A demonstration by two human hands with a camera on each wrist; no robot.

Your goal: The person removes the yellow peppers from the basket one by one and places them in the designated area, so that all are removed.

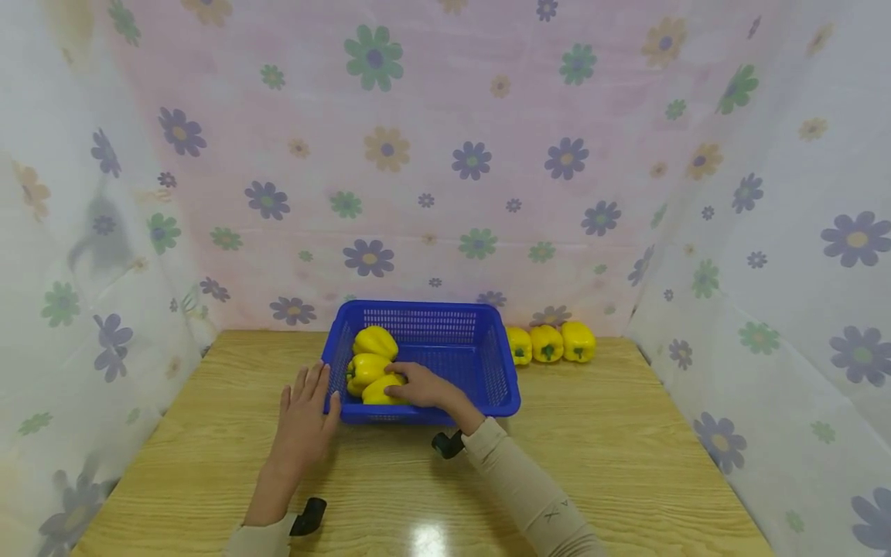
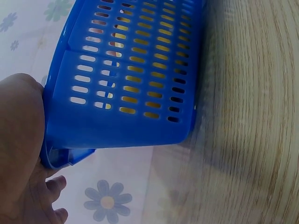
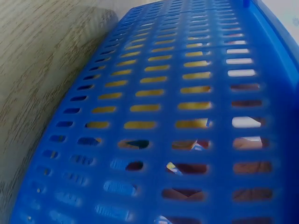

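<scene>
A blue plastic basket (image 1: pixel 497 402) holds yellow bell peppers along its left side, one at the back (image 1: pixel 376 341), one in the middle (image 1: pixel 365 370) and one near the front wall. My right hand (image 1: pixel 425 387) reaches over the front rim and grips the front bell pepper (image 1: pixel 379 391), thumb and fingers on its right end. At the basket's left front corner my left hand (image 1: pixel 304 418) rests against the rim, fingers fairly straight. The left wrist view shows that hand beside the basket wall (image 2: pixel 117 126). Through the slots of the basket wall (image 3: pixel 154 100), yellow shows in the right wrist view.
Three more yellow bell peppers, including the rightmost pepper (image 1: pixel 578 342), sit in a row right of the basket at the back. Everything stands on a wood-grain table (image 1: pixel 390 487). A flower-print curtain (image 1: pixel 431 155) closes off the back and both sides.
</scene>
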